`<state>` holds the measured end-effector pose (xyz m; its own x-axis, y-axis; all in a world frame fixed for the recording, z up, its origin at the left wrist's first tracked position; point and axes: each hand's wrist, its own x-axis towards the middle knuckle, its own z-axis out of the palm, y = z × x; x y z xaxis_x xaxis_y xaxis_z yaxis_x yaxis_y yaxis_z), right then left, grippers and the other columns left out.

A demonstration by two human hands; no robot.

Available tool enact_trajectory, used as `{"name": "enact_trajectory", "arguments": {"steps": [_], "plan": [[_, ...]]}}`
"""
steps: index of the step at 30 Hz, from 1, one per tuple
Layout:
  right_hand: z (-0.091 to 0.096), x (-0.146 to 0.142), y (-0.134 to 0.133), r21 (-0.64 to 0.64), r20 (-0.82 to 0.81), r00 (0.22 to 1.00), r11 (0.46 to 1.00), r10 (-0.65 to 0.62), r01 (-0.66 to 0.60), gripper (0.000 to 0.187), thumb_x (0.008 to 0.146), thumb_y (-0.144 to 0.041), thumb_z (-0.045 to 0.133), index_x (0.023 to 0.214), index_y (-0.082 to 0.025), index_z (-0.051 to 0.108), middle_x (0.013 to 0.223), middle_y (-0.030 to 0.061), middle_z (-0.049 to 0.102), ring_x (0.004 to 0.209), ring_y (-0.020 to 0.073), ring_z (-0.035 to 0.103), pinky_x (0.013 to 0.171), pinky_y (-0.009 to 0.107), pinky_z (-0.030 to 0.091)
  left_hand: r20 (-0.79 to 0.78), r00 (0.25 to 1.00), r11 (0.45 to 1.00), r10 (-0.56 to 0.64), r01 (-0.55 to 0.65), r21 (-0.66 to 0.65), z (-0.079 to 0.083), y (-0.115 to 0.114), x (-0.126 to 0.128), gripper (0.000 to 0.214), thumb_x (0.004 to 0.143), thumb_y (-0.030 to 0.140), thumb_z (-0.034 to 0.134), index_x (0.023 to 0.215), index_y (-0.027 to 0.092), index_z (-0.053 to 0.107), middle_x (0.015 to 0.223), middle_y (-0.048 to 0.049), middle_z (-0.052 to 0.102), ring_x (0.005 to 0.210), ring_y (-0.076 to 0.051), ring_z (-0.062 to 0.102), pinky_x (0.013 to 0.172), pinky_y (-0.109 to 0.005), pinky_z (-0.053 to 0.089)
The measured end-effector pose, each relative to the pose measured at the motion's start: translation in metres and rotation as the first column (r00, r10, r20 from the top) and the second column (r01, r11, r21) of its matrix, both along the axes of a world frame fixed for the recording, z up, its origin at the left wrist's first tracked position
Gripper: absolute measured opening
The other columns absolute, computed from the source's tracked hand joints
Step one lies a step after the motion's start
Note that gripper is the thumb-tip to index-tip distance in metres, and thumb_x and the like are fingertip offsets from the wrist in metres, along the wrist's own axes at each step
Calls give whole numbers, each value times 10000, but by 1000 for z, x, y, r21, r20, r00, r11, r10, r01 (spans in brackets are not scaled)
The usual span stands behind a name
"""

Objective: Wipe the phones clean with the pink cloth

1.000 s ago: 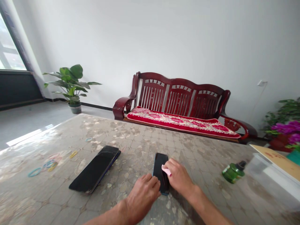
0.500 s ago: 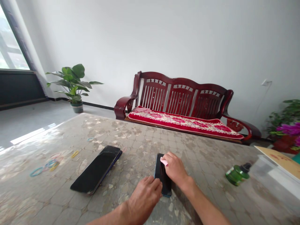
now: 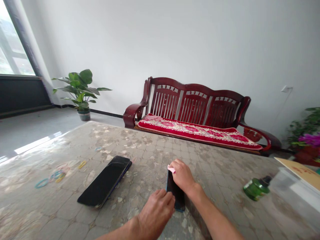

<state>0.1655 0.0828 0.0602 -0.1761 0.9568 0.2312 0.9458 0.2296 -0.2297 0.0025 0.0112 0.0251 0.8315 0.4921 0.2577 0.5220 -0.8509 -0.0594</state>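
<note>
So, treat the phone (image 3: 178, 196) as the middle of the clock, with 12 straight ahead of the person. It's on the patterned table (image 3: 141, 180) right under both hands, dark screen up, long side pointing roughly 12 to 6.

The right hand (image 3: 183, 176) is over the phone's 12 o'clock end, fingers pinched around a little pink cloth (image 3: 171, 169) that sits right at the top edge. The left hand (image 3: 158, 207) is at about 8 o'clock, fingers curled in at the phone's near left side. The tips are tucked out of sight, so I honestly can't tell if they're gripping it or just resting there.

At 9 there's a bigger dark-screened device (image 3: 106, 181) lying at an angle, with a bluish-purple edge peeking out underneath. Further along 9 is a little tangle of coloured bands (image 3: 59, 175), plus a yellow one (image 3: 81, 164) just up from it.

Over at 3 you've got a green bottle (image 3: 255, 190) with a dark cap, then a clear plastic box (image 3: 287, 186) next to it. Beyond the table: a dark red wooden bench (image 3: 195, 103) around 12 to 1, and a leafy potted plant (image 3: 81, 91) between 10 and 11.
</note>
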Motion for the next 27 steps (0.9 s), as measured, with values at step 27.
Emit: {"name": "enact_trajectory", "arguments": {"steps": [27], "plan": [[6,8,-11,-41,-40,996,996,74,-75,228,924,-120,492,806,-214,663,878,27,658,823,135,607,735,213,387,46,998,999,48,-49,18,-12,3,3,48,950,200,574,929,173,608,900,-32,626,789,-217,554,673,-361,418]]}}
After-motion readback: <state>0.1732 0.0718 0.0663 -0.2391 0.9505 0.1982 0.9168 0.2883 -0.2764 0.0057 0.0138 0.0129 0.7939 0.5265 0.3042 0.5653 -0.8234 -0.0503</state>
